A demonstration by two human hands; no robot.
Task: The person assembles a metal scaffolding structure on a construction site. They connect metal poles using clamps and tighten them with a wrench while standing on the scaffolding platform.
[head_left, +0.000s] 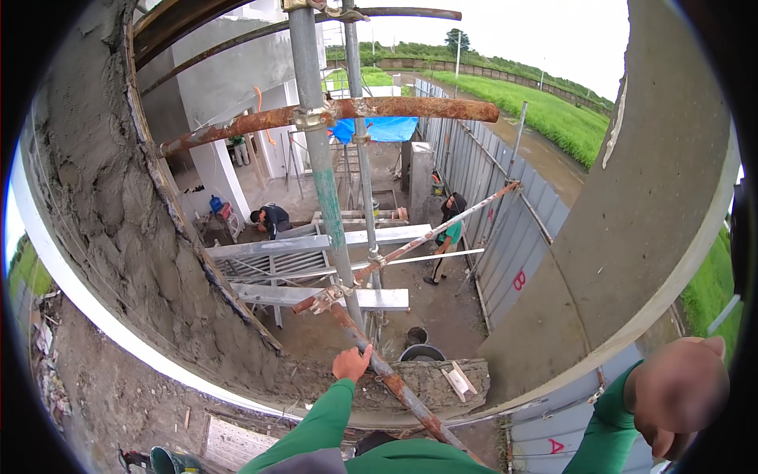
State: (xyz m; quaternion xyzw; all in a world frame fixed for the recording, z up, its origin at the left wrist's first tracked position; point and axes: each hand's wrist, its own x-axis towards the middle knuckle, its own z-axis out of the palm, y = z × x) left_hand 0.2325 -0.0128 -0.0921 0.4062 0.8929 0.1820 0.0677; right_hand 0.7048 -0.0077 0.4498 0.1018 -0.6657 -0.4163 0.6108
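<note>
My left hand [352, 364], in a green sleeve, is closed on a rusty diagonal scaffold pipe [392, 382], its thumb over the near side. The pipe slants down toward my body at the lower edge. My right hand [677, 397] is raised at the lower right, close to the camera; it is blurred, and I cannot make out its fingers or anything in them. On the rough mortar-covered sill [332, 381] beyond my left hand lies a pale wooden hand float [458, 381]. Wet-looking grey mortar [99, 170] coats the wall at left; a smoother grey wall [632, 221] rises at right.
Upright scaffold posts [322, 170] and a rusty crossbar [379, 109] stand just ahead. Below are white metal beams [316, 243], a black tub [422, 353] and a bucket [416, 336]. Two people [272, 220] [449, 237] are down there, beside a corrugated metal fence [513, 237].
</note>
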